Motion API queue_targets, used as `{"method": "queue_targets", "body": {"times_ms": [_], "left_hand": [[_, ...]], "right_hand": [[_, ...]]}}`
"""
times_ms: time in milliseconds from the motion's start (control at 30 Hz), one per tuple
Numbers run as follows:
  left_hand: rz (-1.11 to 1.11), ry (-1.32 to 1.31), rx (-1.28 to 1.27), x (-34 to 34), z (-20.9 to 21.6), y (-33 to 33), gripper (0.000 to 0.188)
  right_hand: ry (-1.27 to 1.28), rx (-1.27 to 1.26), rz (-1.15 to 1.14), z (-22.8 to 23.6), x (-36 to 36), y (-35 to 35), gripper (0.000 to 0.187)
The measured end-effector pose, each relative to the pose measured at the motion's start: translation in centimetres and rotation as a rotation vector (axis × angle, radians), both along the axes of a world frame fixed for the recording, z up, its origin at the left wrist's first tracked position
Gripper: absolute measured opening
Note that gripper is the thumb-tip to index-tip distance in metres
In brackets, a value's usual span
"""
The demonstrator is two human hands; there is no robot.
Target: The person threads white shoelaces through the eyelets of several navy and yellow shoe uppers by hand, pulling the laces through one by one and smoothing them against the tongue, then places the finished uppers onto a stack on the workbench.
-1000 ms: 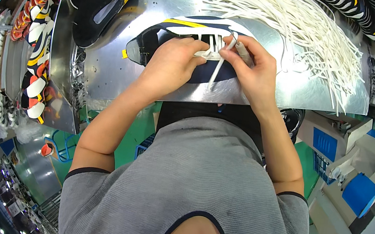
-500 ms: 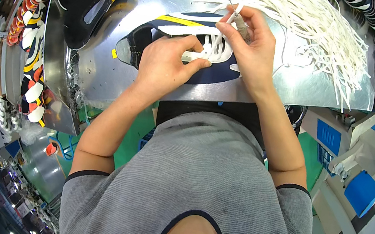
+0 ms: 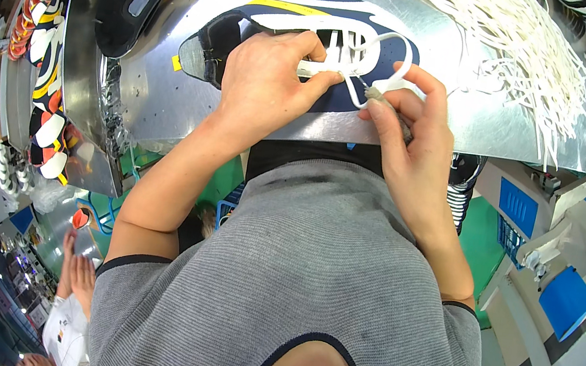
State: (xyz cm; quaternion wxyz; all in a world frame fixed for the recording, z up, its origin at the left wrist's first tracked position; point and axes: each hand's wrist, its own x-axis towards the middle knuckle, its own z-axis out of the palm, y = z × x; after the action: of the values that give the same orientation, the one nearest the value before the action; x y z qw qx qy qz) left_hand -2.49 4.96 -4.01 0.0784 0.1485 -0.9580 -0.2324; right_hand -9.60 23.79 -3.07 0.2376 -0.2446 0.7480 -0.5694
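A navy, white and yellow sneaker upper (image 3: 290,7) lies sideways on the metal table, its dark heel lining to the left. White lace (image 3: 346,44) crosses its throat, and a loose loop arches over the toe to my right hand. My left hand (image 3: 266,83) is closed on the near eyelet edge, thumb and forefinger pinching beside the lace. My right hand (image 3: 418,130) is closed around a thin-tipped hand tool (image 3: 374,98) with a tan wrapped handle. The tool's tip is close to the near eyelet row. Part of the lace runs by the right fingers.
A large pile of white laces (image 3: 512,57) spreads over the far right of the metal table (image 3: 166,113). Another dark shoe upper (image 3: 132,12) lies at the far left. Stacked colourful uppers (image 3: 50,121) stand beyond the left edge. Another person's hands (image 3: 80,276) show at lower left.
My right hand has come nearer and to the right with the tool, from above the lacing to the near eyelet side. A lace loop now spans the toe. Another person's hands have appeared at lower left.
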Motion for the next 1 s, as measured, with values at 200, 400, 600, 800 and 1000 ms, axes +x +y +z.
{"method": "queue_targets", "body": {"times_ms": [200,400,600,800,1000], "left_hand": [[0.002,0.013,0.015,0.1,-0.1,-0.2,0.030],[0.000,0.021,0.007,0.2,-0.2,-0.1,0.030],[-0.043,0.078,-0.010,0.2,-0.2,-0.1,0.029],[-0.135,0.271,-0.013,0.8,-1.2,2.4,0.023],[-0.135,0.309,-0.070,1.3,-0.4,2.4,0.016]], "right_hand": [[0.197,-0.078,0.033,-0.5,0.6,0.3,0.022],[0.051,0.054,0.047,-1.7,0.2,-0.5,0.013],[0.029,0.078,0.057,-2.4,-0.3,-0.9,0.014],[0.195,0.234,0.048,-3.8,-0.1,-3.1,0.014],[0.140,0.440,0.207,1.3,-1.6,1.2,0.019]]}}
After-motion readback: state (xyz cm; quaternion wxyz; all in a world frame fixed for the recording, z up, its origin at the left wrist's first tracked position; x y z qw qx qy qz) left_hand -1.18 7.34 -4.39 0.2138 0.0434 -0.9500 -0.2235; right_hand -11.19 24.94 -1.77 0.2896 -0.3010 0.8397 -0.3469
